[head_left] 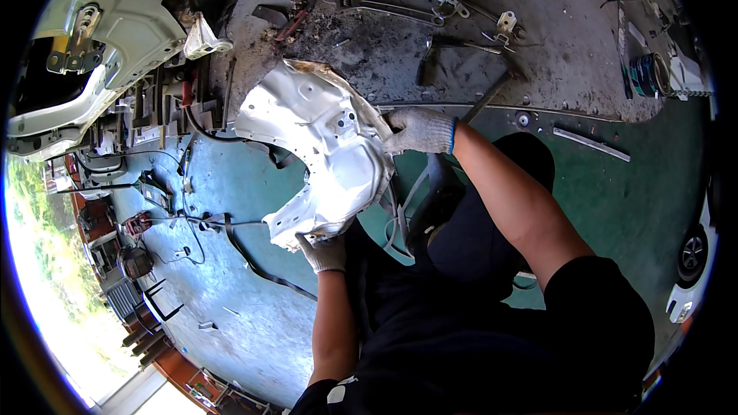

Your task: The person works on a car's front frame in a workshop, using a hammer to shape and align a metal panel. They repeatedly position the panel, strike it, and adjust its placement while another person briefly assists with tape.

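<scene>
- Hands: the gloved left hand (324, 253) grips the near edge of the white sheet-metal car panel (327, 150); the gloved right hand (420, 131) clamps its far-right rim.
- Panel hangs between knees and the grimy tabletop (569, 54).
- Risk: jagged edges could cut; it may slip onto the wrench (384, 6).

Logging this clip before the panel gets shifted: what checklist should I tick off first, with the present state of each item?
1. Left hand grips the lower edge of the white car body panel: ok.
2. Right hand grips the panel's right edge: ok.
3. Both hands gloved: ok.
4. Panel's upper end rests on the dirty metal worktable: ok.
5. Table beyond the panel free of loose tools: not ok, a wrench and hammer lie there.
6. Firmness of each grip: cannot tell.
</scene>
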A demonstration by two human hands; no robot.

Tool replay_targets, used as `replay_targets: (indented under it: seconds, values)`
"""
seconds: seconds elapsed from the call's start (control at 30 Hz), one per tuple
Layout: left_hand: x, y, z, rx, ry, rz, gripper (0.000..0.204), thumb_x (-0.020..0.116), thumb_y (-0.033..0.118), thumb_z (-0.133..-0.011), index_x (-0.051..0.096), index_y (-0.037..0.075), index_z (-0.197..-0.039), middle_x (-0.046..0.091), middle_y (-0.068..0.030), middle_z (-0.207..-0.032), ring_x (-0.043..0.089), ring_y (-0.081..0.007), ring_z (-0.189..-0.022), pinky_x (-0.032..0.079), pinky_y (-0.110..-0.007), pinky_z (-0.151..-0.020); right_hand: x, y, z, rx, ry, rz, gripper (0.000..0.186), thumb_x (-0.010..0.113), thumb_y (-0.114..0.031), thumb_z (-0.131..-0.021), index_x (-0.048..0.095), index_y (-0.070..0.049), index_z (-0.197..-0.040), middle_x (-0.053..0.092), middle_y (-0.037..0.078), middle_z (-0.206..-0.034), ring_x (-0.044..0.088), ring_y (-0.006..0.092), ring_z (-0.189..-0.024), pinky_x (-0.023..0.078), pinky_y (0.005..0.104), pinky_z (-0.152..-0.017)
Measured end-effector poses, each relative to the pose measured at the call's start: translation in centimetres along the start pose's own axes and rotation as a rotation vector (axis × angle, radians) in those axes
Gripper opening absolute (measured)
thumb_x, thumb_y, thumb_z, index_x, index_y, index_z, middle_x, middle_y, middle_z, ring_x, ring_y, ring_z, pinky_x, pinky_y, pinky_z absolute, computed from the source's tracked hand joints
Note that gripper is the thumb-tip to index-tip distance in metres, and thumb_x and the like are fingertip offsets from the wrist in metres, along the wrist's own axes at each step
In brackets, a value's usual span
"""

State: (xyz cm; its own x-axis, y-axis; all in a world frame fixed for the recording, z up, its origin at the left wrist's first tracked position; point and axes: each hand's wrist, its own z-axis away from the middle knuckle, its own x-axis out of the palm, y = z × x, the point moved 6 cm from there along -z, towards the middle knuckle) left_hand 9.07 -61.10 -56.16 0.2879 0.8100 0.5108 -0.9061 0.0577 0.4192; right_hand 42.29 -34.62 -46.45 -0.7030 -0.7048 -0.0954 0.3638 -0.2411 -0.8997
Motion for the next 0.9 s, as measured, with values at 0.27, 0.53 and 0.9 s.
replay_targets:
  seconds: [0.27, 0.53, 0.9]
  values:
    - [0.2, 0.1, 0.6, 0.046, 0.093, -0.032, 0.096, 0.063, 0.074, -0.094, 0.039, 0.012, -0.163, 0.041, -0.0105, -0.167, 0.038, -0.0315, -0.152, 0.031, -0.054, -0.125, -0.4, -0.2, 0.0, 0.017, 0.043, 0.006, 0.041, 0.081, -0.026, -0.087, 0.076, 0.001, -0.117, 0.079, 0.011, -0.098, 0.069, 0.0161, -0.088, 0.056, 0.0346, -0.082]
    - [-0.3, 0.1, 0.4, 0.018, 0.03, -0.001, 0.094, 0.062, 0.076, -0.094, 0.04, 0.015, -0.162, 0.04, -0.0095, -0.167, 0.037, -0.0309, -0.153, 0.031, -0.053, -0.125, -0.6, -1.3, 0.6, 0.014, 0.081, 0.08, 0.041, 0.079, -0.028, -0.084, 0.076, 0.0, -0.114, 0.078, 0.014, -0.096, 0.07, 0.0191, -0.087, 0.056, 0.0365, -0.081]
    - [-0.9, 0.3, 0.2, 0.0, -0.014, 0.023, 0.094, 0.059, 0.076, -0.095, 0.038, 0.015, -0.163, 0.038, -0.0084, -0.168, 0.036, -0.0315, -0.153, 0.033, -0.054, -0.124, -0.2, -0.7, 0.3, 0.001, 0.09, 0.059, 0.039, 0.079, -0.026, -0.086, 0.076, 0.001, -0.115, 0.078, 0.015, -0.098, 0.069, 0.02, -0.089, 0.055, 0.0381, -0.084]
